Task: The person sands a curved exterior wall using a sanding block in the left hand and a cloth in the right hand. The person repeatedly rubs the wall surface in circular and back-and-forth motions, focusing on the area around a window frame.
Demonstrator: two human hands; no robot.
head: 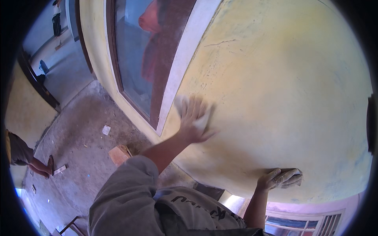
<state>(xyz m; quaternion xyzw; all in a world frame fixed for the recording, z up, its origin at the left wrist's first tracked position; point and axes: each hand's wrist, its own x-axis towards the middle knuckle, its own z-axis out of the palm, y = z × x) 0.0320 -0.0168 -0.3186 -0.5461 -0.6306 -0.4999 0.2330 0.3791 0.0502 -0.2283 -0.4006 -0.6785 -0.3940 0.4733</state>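
Note:
My left hand (189, 126) lies flat with fingers spread against a yellow painted wall (265, 97), close to the window's white border. Under its palm is a pale sheet (202, 121), blurred, so its material is unclear. Lower down and to the right, my right hand (269, 179) rests at the wall with dusty, bent fingers. It grips a grey, crumpled piece of cloth or abrasive sheet (291, 183), partly hidden by the fingers. Cracks (221, 43) and scuffs mark the wall above my left hand.
A glass window (133, 59) with a brown frame reflects a red shape. On the concrete floor (79, 124) lie an orange brick (119, 155) and a white scrap (106, 130). One person's leg (41, 166) shows at left; another person (56, 22) stands beyond the doorway.

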